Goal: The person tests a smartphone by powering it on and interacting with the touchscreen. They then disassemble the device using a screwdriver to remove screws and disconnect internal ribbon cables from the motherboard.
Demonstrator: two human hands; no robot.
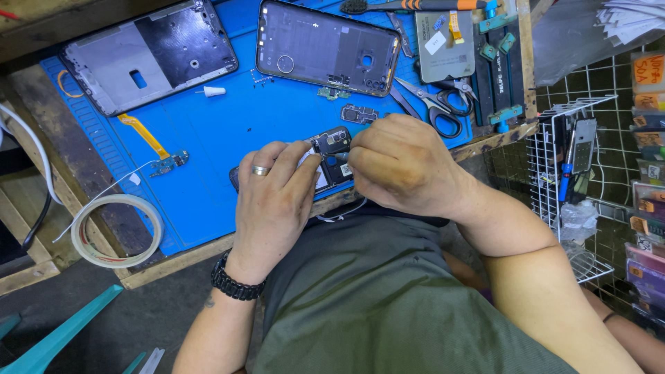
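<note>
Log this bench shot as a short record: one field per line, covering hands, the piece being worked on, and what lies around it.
left hand: left hand with ring and black wristband, steadying the opened phone
right hand: right hand closed in a pinch over the phone's upper end; whatever it pinches is hidden
surface: blue work mat
above phone: back cover, metal frame
right of phone: scissors
left on mat: orange flex cable
bench edge: tape roll
</note>
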